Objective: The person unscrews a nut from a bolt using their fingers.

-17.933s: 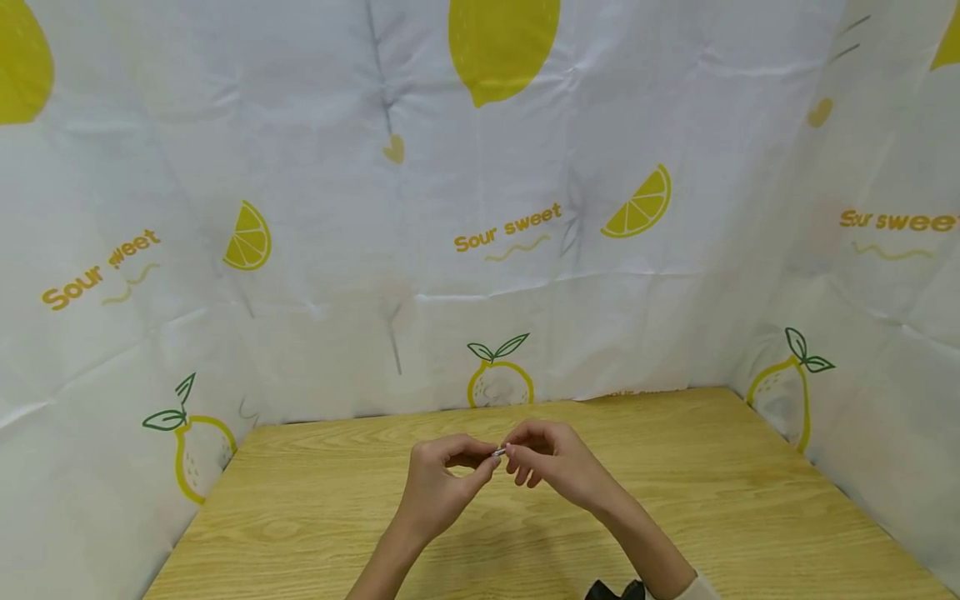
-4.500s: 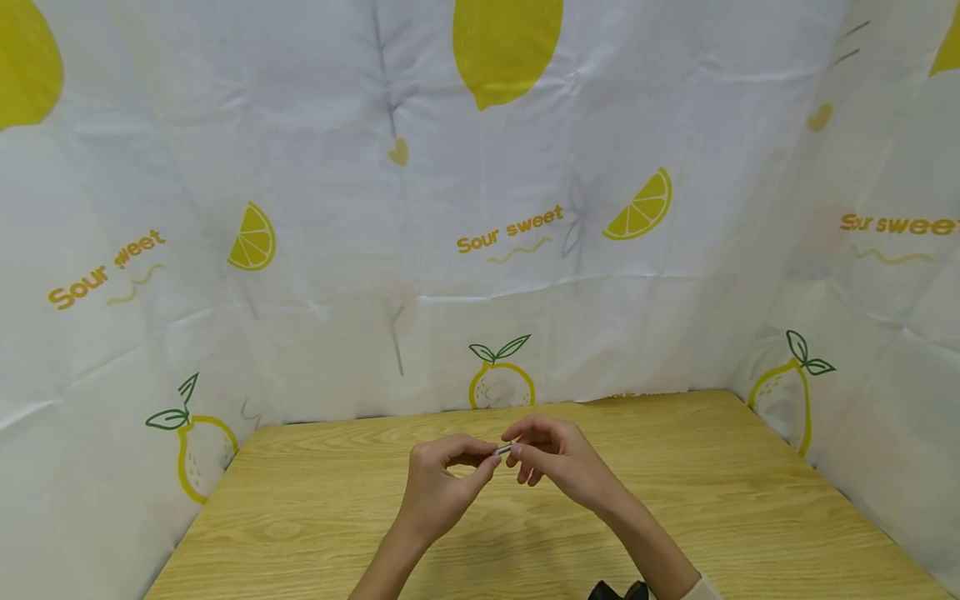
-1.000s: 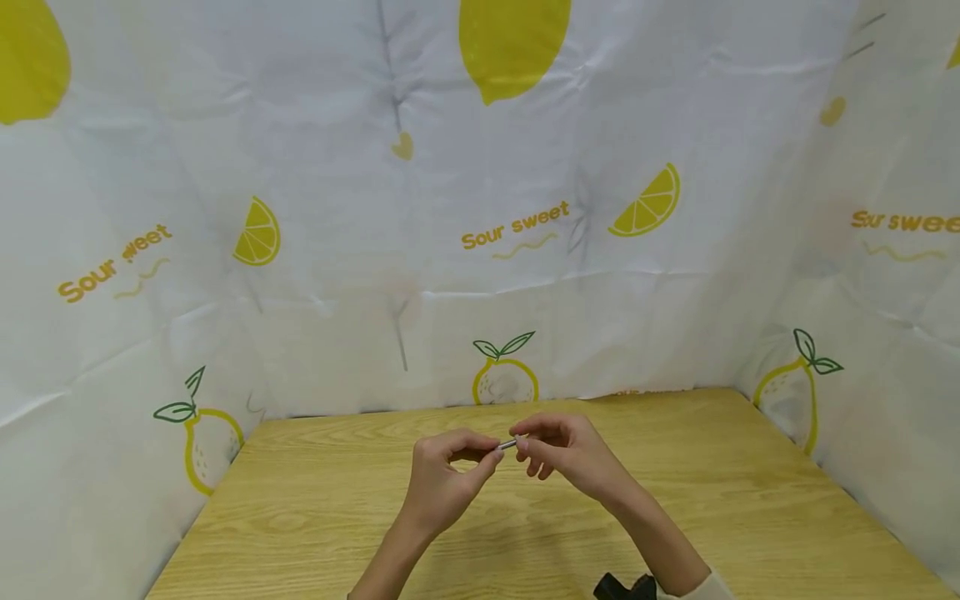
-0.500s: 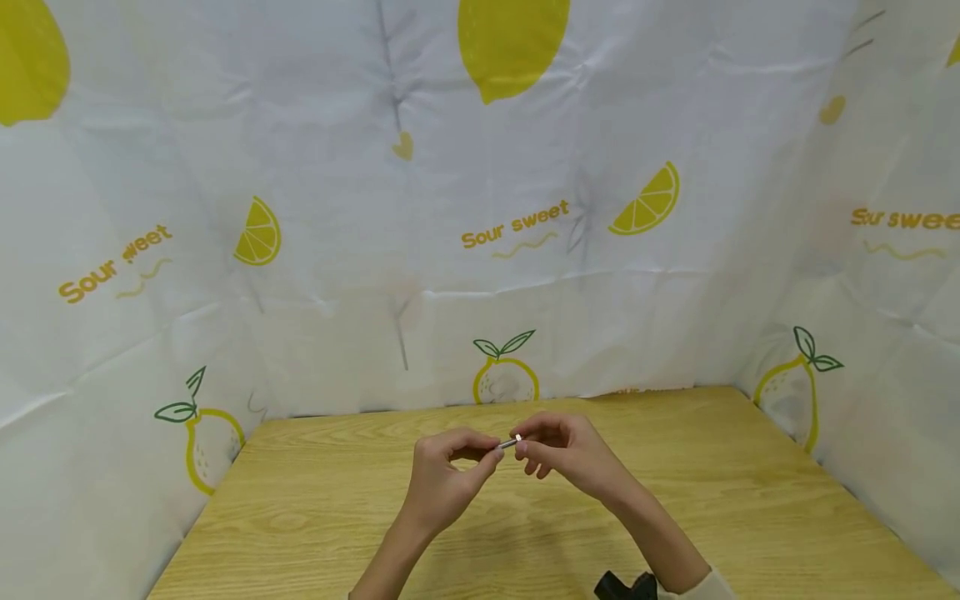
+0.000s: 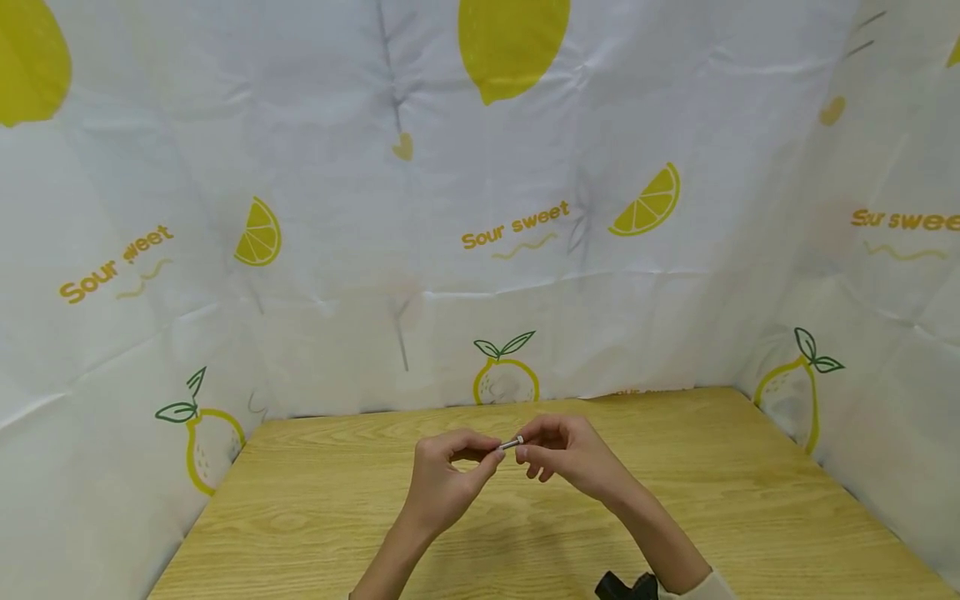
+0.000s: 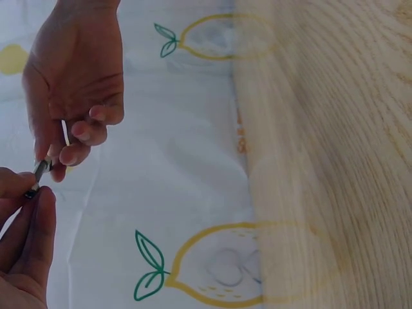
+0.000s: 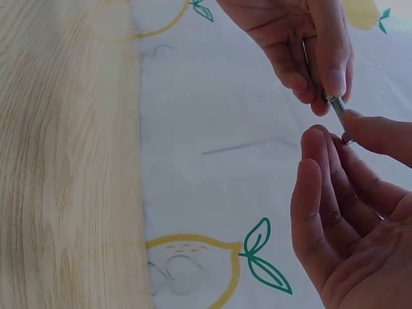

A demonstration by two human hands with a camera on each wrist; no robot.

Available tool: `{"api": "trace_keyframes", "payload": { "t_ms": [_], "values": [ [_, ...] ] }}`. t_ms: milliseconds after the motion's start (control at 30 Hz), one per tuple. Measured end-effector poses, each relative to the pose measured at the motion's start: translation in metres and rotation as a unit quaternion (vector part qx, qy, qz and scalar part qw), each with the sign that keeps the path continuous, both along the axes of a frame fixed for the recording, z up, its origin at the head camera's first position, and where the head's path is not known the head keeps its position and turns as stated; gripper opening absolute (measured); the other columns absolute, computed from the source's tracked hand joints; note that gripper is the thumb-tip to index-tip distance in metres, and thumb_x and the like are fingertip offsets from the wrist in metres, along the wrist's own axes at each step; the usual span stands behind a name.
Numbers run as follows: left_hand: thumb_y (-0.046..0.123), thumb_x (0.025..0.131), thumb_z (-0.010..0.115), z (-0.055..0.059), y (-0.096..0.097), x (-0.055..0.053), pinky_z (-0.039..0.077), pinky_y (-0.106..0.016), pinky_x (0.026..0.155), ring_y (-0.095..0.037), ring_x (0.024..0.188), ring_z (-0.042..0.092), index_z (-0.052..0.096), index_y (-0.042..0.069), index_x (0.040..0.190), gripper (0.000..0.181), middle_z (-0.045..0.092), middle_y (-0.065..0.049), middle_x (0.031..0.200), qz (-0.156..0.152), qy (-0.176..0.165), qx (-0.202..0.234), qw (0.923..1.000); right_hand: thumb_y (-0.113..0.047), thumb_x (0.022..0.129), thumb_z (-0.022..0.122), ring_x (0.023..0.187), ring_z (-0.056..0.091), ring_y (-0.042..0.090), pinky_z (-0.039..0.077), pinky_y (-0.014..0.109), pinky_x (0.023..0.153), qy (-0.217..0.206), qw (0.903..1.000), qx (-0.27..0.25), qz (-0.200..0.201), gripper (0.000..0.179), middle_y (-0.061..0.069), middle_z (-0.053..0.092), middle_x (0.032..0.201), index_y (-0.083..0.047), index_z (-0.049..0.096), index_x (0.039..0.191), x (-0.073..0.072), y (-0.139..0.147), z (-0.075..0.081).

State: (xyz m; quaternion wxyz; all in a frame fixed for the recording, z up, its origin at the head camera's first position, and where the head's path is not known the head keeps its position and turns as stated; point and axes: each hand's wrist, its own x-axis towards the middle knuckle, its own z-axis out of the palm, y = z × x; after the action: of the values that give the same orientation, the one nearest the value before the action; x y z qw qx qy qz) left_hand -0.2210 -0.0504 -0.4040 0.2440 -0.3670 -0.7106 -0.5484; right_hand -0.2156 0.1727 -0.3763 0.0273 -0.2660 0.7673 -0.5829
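Note:
A small silver bolt [image 5: 510,443] is held in the air between both hands, above the table. My left hand [image 5: 450,479] pinches its far end between thumb and fingertips. A small dark piece, perhaps a nut, shows at those fingertips in the left wrist view, mostly hidden. My right hand [image 5: 573,454] has its thumb and index finger at the bolt's head, with the other fingers loosely bent below. The threaded shaft [image 7: 338,109] lies bare between the two hands in the right wrist view.
The wood-grain table [image 5: 315,517] spreads beneath the hands. A white lemon-print cloth [image 5: 337,250] hangs behind it and along both sides. A black object [image 5: 626,586] sits by the right sleeve at the bottom edge.
More of the bolt's shaft shows between the hands than in the oldest frame, and the right hand has shifted slightly right. Lately its fingers have shifted around the head, which is now more exposed.

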Motion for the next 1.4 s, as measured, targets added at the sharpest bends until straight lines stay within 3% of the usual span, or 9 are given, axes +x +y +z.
{"api": "trace_keyframes", "payload": {
  "t_ms": [233,533,767,1000,1200,1400],
  "values": [
    [0.001,0.089,0.079,-0.0009,0.0003,-0.0007,0.065,-0.027,0.069,-0.016,0.075,0.077,0.080,0.004,0.093,0.005,0.080,-0.009,0.086,0.000,-0.002,-0.001,1.0000,-0.016,0.101,0.067,0.074,0.071,0.013,0.064,0.035,0.067,-0.009,1.0000,0.004,-0.003,0.030,0.003,0.074,0.091,0.009,0.067,0.117,0.0006,0.0002,0.0010],
    [0.001,0.089,0.079,0.0011,-0.0002,-0.0006,0.065,-0.026,0.069,-0.014,0.074,0.077,0.080,0.005,0.092,0.005,0.080,-0.008,0.085,0.004,-0.004,-0.002,1.0000,-0.016,0.104,0.063,0.077,0.071,0.012,0.064,0.033,0.068,-0.007,1.0000,-0.004,0.003,0.031,0.027,0.072,0.102,0.008,0.066,0.122,0.0005,0.0003,0.0028],
    [0.002,0.089,0.079,0.0007,-0.0007,-0.0002,0.066,-0.028,0.070,-0.015,0.075,0.077,0.080,0.005,0.093,0.004,0.080,-0.009,0.086,-0.001,-0.010,-0.004,0.9999,-0.016,0.100,0.068,0.076,0.071,0.011,0.064,0.032,0.067,-0.017,0.9998,0.011,-0.004,0.032,0.027,0.073,0.102,0.009,0.068,0.119,0.0015,0.0011,0.0031],
    [0.002,0.089,0.080,-0.0009,0.0004,-0.0005,0.066,-0.028,0.070,-0.014,0.075,0.077,0.080,0.005,0.092,0.005,0.080,-0.007,0.085,0.005,-0.017,-0.007,0.9998,-0.016,0.104,0.062,0.079,0.072,0.012,0.064,0.032,0.069,-0.010,0.9999,-0.005,0.007,0.032,0.027,0.072,0.105,0.009,0.067,0.122,0.0008,0.0019,0.0025],
    [0.002,0.088,0.080,-0.0001,0.0008,0.0000,0.066,-0.028,0.070,-0.014,0.075,0.078,0.080,0.005,0.093,0.005,0.080,-0.007,0.085,0.004,-0.020,-0.005,0.9998,-0.013,0.103,0.064,0.080,0.074,0.014,0.065,0.034,0.070,-0.007,0.9999,-0.007,0.007,0.031,0.018,0.072,0.102,0.010,0.065,0.124,0.0004,0.0027,0.0025],
    [0.002,0.089,0.079,-0.0001,0.0006,0.0003,0.066,-0.028,0.069,-0.015,0.075,0.078,0.080,0.004,0.092,0.005,0.080,-0.008,0.085,0.001,-0.022,-0.005,0.9998,-0.013,0.102,0.065,0.080,0.073,0.011,0.065,0.032,0.070,-0.022,0.9998,-0.001,0.004,0.033,0.030,0.072,0.107,0.010,0.065,0.125,0.0009,0.0027,0.0023]
  ]
}}
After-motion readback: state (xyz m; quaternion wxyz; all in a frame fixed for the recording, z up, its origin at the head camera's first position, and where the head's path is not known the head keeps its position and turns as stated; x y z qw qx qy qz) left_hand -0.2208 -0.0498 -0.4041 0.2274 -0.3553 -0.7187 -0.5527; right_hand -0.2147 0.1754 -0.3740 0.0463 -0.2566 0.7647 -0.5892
